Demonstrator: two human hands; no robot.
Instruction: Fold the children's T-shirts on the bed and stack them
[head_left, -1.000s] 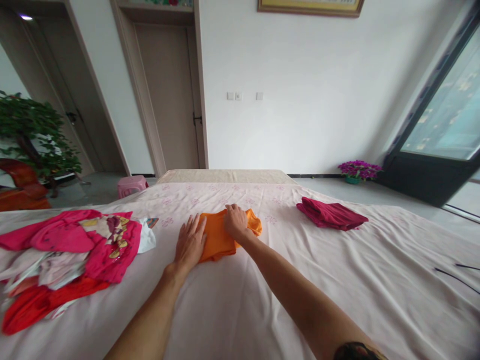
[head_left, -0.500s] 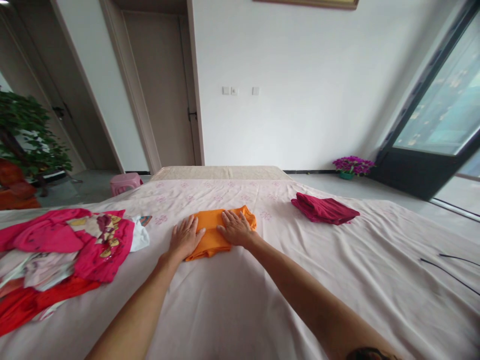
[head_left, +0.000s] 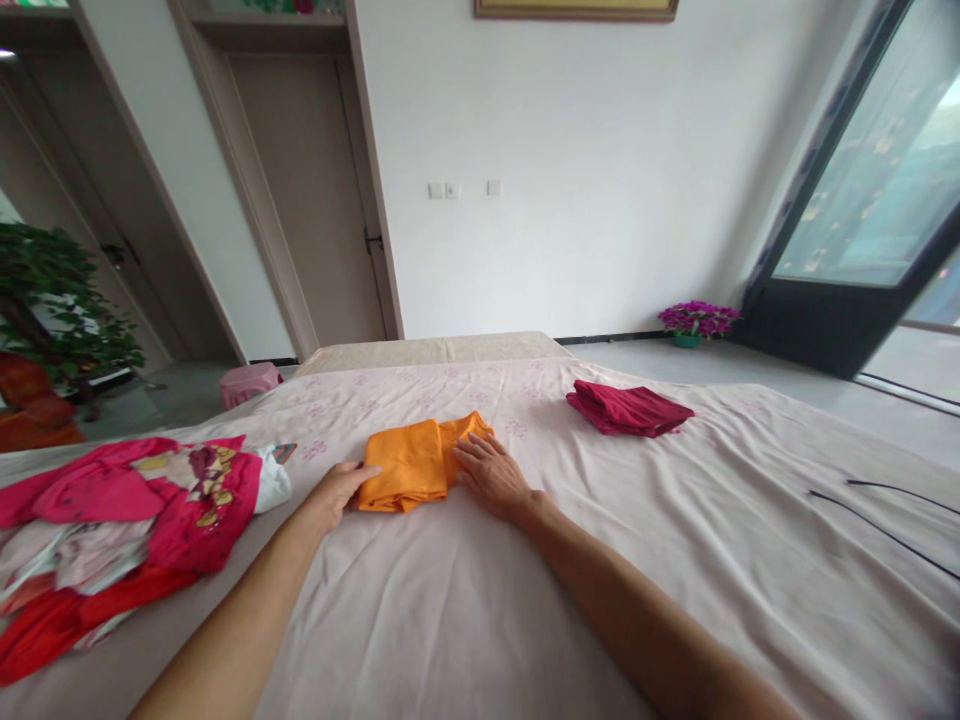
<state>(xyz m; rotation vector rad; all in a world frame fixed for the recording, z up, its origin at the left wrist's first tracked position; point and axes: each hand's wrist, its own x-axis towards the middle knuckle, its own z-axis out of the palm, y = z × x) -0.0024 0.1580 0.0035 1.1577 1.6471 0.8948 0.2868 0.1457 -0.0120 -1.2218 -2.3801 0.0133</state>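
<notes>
A folded orange garment (head_left: 405,465) lies on the pale, flower-patterned bedsheet (head_left: 420,610), its narrower right part showing a rumpled edge. At its left edge is my left hand (head_left: 339,492), thumb on top and fingers curled around the side, partly hidden beneath the cloth. My right hand (head_left: 495,477) rests flat with fingers stretched over the garment's right part. Farther right sits a folded dark red garment (head_left: 628,408), touched by neither hand.
Heaped clothes (head_left: 191,500) in pink, red and white lie on the left. Two thin black cords (head_left: 885,528) cross the sheet at right. Beyond the bed stand a pink stool (head_left: 250,383), a pot of purple flowers (head_left: 697,320) and a leafy plant (head_left: 60,300).
My left hand has slid from the garment's top to its left edge and grips it there. My right hand has shifted toward the right part. The view has tilted slightly.
</notes>
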